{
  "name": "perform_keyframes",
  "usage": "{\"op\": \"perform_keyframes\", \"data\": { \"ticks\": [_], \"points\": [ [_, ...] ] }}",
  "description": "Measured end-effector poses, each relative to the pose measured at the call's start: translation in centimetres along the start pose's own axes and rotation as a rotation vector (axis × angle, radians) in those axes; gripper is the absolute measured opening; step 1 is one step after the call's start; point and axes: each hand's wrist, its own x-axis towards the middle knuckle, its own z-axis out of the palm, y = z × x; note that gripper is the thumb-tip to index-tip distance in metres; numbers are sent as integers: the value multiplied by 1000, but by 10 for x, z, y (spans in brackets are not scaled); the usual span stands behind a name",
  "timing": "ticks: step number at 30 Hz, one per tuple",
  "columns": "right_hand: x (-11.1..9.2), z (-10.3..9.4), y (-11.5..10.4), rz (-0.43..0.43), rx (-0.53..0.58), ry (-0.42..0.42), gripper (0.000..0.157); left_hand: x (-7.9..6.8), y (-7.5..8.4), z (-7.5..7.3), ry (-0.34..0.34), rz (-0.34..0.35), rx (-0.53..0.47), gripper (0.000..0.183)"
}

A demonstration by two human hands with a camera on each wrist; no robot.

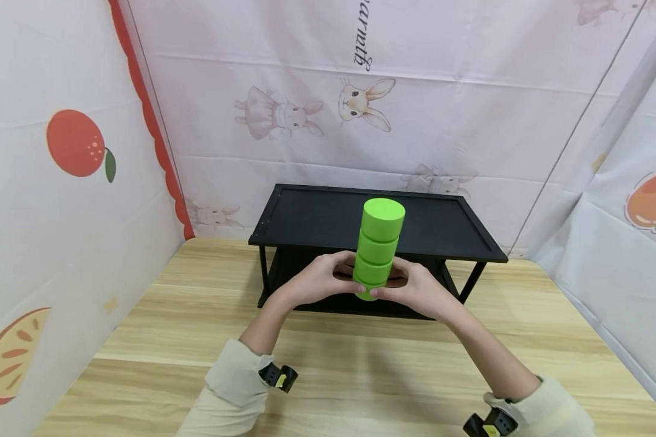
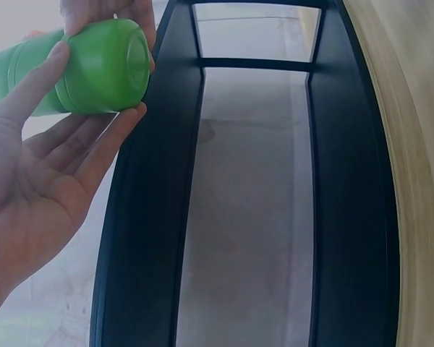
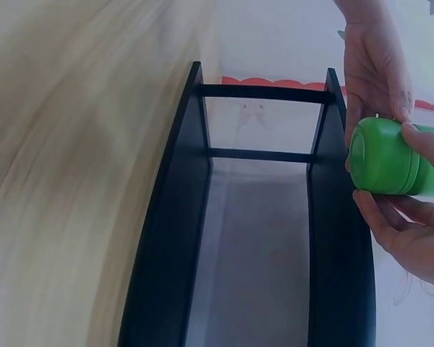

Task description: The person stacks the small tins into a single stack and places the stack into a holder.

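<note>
A bright green cylinder [image 1: 379, 240] with grooves around it stands slightly tilted in the air, in front of a black two-tier rack [image 1: 328, 218]. On its left side, my left hand [image 1: 319, 280] holds the lower part between thumb and fingers. My right hand [image 1: 418, 290] grips the same part from the other side, the two thumbs close together on the near face. Both wrist views show the rounded bottom of the cylinder [image 2: 108, 69], with the thumb and fingers of each hand around it. Whether it is one piece or a stack, I cannot tell.
The rack's lower shelf [image 1: 355, 306] sits low over the wooden table [image 1: 328, 376], partly hidden by the hands. Printed cloth walls [image 1: 213, 115] enclose the back and both sides. Each wrist carries a small black camera [image 1: 279, 376].
</note>
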Motion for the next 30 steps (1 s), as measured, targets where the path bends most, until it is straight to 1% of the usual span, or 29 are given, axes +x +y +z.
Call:
{"op": "perform_keyframes", "data": {
  "ticks": [4,12,22,30],
  "points": [
    [1,-2,1,12,15,-4,52,2,1,0,3,0,0,54],
    [4,-7,0,9,40,-11,53,6,5,-4,8,7,10,54],
    [7,-14,-2,14,41,2,55,11,13,-8,10,19,34,54],
    [11,-18,-6,11,78,7,53,17,16,-13,10,28,49,53]
  ]
}}
